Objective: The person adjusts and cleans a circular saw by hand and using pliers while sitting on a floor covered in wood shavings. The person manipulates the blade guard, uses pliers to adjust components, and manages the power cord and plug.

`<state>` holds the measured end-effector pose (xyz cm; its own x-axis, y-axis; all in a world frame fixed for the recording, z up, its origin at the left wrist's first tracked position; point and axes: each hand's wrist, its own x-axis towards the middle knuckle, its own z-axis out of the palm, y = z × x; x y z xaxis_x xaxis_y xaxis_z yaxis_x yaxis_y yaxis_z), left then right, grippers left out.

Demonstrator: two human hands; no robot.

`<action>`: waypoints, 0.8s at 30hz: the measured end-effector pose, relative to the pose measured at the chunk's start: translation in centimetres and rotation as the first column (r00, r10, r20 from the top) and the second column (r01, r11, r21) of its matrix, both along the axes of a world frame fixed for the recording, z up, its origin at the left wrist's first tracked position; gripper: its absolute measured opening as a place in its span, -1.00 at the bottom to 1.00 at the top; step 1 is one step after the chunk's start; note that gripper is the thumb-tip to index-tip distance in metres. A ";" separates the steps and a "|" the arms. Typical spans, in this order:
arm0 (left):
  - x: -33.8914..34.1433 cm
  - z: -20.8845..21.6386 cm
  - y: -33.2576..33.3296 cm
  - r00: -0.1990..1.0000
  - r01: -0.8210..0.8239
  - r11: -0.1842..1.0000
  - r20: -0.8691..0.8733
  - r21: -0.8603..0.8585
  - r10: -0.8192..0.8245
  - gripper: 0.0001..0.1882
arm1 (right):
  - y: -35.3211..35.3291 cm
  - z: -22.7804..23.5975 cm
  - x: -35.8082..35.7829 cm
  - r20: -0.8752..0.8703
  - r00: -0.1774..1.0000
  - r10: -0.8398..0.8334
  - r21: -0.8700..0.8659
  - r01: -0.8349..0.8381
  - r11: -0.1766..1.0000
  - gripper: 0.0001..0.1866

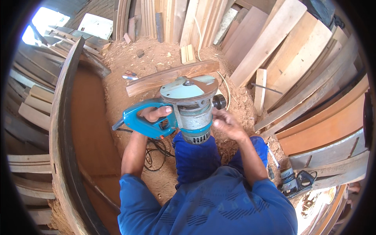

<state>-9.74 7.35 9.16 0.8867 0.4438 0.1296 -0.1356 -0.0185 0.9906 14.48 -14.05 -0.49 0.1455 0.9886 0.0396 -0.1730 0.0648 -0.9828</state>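
the left hand [156, 114] is wrapped around the blue handle of the router [187, 107], held upturned over the knees, while the right hand [226, 124] curls against its body.

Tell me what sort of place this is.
Most likely a woodworking shop: planks lean all around, sawdust covers the floor, and the left hand and right hand hold a blue router.
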 end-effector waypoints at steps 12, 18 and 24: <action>0.2 0.9 -0.2 0.999 0.043 0.999 -0.007 0.031 -0.043 -0.02 | 1.6 5.2 4.5 0.224 0.974 0.024 0.115 -0.051 0.992 -0.55; 0.4 -0.2 0.3 0.998 0.058 0.996 0.020 0.064 -0.060 -0.05 | 2.1 6.5 4.7 0.092 0.987 0.128 -0.156 -0.113 0.981 -0.54; 0.4 -0.5 0.8 0.998 0.067 0.997 0.006 0.028 -0.068 -0.04 | 2.4 5.3 4.1 0.249 0.967 0.044 0.126 -0.078 0.989 -0.45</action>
